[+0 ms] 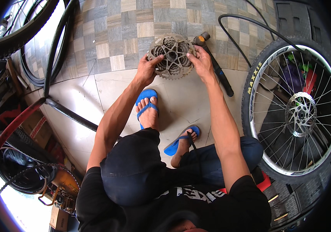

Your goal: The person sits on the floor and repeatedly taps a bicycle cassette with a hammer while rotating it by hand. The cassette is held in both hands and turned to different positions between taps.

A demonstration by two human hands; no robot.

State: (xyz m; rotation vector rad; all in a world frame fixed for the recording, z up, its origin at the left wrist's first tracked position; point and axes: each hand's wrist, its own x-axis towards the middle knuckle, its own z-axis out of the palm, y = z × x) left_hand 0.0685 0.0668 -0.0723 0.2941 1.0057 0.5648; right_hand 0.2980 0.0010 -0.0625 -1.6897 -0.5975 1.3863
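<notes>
A grey bicycle cassette (172, 71) with several toothed rings is held up in front of me, its large ring towards me. My left hand (148, 68) grips its left edge, the thumb laid over the face. At the right edge my right hand (201, 63) pinches the rim with the thumb across the spokes. Just beyond my right hand lies a hammer (219, 71) with a black handle; its head is at the far end. The underside of the cassette and most of my fingers are hidden behind it.
To the right stands a bicycle wheel (255, 112) with a disc rotor (301, 114). A black hose (246, 16) curves above it. On the left are a bike frame tube (70, 113), tyres and a chain (30, 166). My feet in blue flip-flops (146, 93) rest on the tiles.
</notes>
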